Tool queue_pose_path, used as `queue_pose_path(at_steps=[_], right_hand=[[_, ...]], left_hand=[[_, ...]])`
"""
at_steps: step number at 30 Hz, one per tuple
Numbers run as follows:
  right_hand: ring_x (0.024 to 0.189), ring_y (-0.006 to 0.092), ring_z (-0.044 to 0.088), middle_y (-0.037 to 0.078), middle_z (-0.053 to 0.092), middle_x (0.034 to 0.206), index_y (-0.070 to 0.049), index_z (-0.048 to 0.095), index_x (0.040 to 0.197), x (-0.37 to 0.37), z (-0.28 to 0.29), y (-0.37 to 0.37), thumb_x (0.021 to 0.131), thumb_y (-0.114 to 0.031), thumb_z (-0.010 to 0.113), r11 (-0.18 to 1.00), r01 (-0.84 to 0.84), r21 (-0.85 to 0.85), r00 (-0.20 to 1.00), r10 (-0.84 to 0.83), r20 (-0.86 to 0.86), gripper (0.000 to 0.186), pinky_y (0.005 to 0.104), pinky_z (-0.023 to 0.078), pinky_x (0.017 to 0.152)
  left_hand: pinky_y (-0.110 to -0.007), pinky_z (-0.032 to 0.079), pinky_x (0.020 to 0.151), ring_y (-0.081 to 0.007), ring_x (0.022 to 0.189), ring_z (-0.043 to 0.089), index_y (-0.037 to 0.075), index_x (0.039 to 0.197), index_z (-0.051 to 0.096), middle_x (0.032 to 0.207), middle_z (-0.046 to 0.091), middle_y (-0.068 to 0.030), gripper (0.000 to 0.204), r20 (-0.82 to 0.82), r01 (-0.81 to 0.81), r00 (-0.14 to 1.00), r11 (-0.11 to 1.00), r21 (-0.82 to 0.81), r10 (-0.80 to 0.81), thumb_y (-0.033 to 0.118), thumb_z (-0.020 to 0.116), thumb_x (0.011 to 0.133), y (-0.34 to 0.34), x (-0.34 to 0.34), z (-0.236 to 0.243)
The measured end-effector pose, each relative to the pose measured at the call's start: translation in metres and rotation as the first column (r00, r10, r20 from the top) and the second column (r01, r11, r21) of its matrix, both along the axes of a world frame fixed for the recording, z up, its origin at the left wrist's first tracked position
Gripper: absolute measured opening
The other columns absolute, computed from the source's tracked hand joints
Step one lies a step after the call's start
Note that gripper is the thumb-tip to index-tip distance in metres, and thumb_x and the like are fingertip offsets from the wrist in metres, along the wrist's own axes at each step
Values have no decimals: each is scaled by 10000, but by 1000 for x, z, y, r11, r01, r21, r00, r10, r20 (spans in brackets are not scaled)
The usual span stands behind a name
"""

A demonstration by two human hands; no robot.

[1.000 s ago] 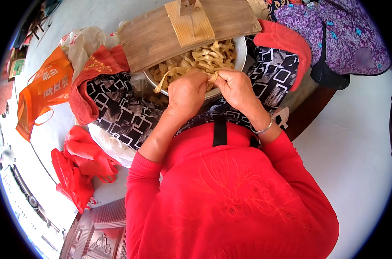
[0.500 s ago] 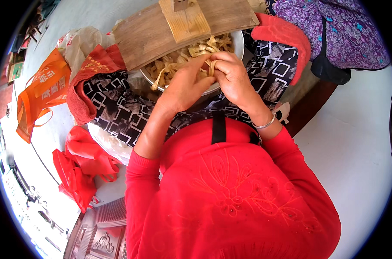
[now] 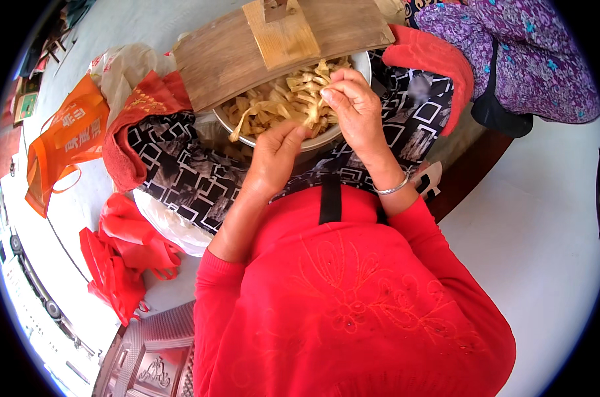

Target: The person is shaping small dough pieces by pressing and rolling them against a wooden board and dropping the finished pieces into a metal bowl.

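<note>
Head view, both hands' fingers (image 3: 333, 92) pinching limp pale strips (image 3: 280, 106), round metal bowl (image 3: 363, 63)

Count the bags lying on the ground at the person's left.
3 in view: an orange bag farthest left, a red bag below it near the person's elbow, and a clear plastic bag up beside the wooden board. Others may be hidden.

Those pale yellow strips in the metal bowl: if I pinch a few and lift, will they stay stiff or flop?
Likely floppy: one of the strips trails limp over the rim of the bowl. Probably light, since the right hand lifts some with its fingertips alone. They lie tangled, so neighbours may drag along.
</note>
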State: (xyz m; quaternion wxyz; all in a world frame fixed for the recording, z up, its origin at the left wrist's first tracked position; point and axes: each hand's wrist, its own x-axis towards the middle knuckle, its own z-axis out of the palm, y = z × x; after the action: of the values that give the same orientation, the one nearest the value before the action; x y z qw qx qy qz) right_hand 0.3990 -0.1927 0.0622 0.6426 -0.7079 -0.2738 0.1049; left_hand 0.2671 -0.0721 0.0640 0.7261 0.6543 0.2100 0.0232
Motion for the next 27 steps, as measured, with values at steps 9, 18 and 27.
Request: queue_pose_path(at_steps=[9, 18, 27], right_hand=[[918, 143, 601, 82, 656, 965, 4, 642, 1062, 25, 39, -10, 849, -259, 708, 900, -336, -278, 921, 376, 104, 345, 295, 487, 817], [664, 66, 587, 17, 642, 786, 13, 666, 936, 49, 38, -21, 880, -46, 631, 824, -562, -78, 739, 458, -494, 89, 205, 494, 621], [704, 259, 616, 56, 630, 783, -94, 607, 1136, -17, 46, -27, 773, -108, 710, 894, -214, -395, 742, 411, 529, 378, 370, 459, 626]], left_hand=[[-396, 478, 598, -353, 690, 608, 43, 917, 616, 765, 616, -147, 112, 79, 13, 986, 544, 839, -146, 151, 597, 894, 12, 13, 27], [-252, 355, 527, -76, 594, 436, 6, 897, 649, 640, 465, 27, 255, -62, 332, 943, 942, 52, -328, 230, 543, 957, 41, 14, 17], [-217, 269, 429, -73, 465, 303, 64, 968, 537, 606, 409, 26, 232, -112, -147, 988, 460, -876, 102, 269, 436, 1008, 27, 6, 5]])
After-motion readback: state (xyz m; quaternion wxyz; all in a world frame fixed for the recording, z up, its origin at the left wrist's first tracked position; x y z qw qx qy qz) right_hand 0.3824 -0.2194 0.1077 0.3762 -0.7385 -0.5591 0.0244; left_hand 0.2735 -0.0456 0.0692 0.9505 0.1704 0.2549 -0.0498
